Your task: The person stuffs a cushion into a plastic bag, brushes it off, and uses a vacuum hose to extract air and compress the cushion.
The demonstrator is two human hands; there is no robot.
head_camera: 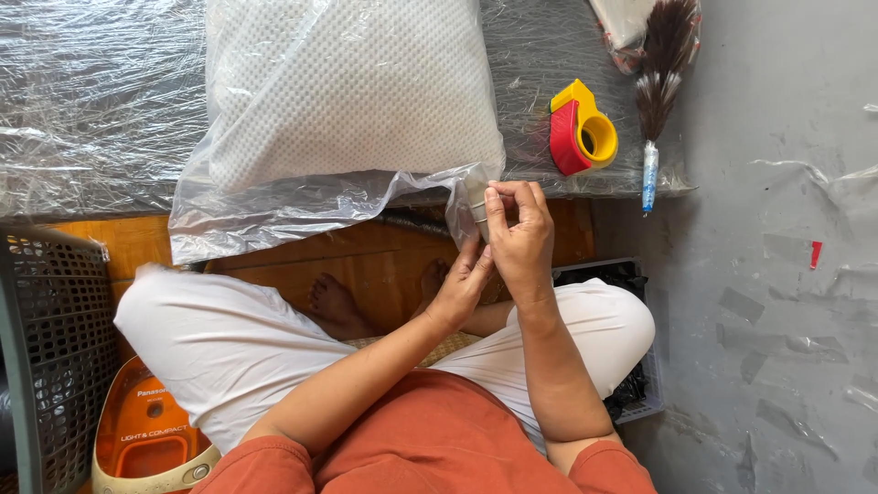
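Note:
A white textured pillow (352,87) lies inside a clear plastic bag (265,215) on a plastic-covered surface in front of me. My right hand (519,236) pinches the gathered corner of the bag (468,197) near the pillow's lower right corner, thumb and fingers closed over it. Just beneath, my left hand (465,282) reaches up with its fingers touching the same bunched corner. I sit cross-legged in white trousers and an orange top.
A red and yellow tape dispenser (580,135) and a feather duster (660,82) lie to the right on the covered surface (91,101). A grey perforated basket (46,348) and an orange vacuum cleaner (146,434) sit at my left, a dark bin (631,274) at my right.

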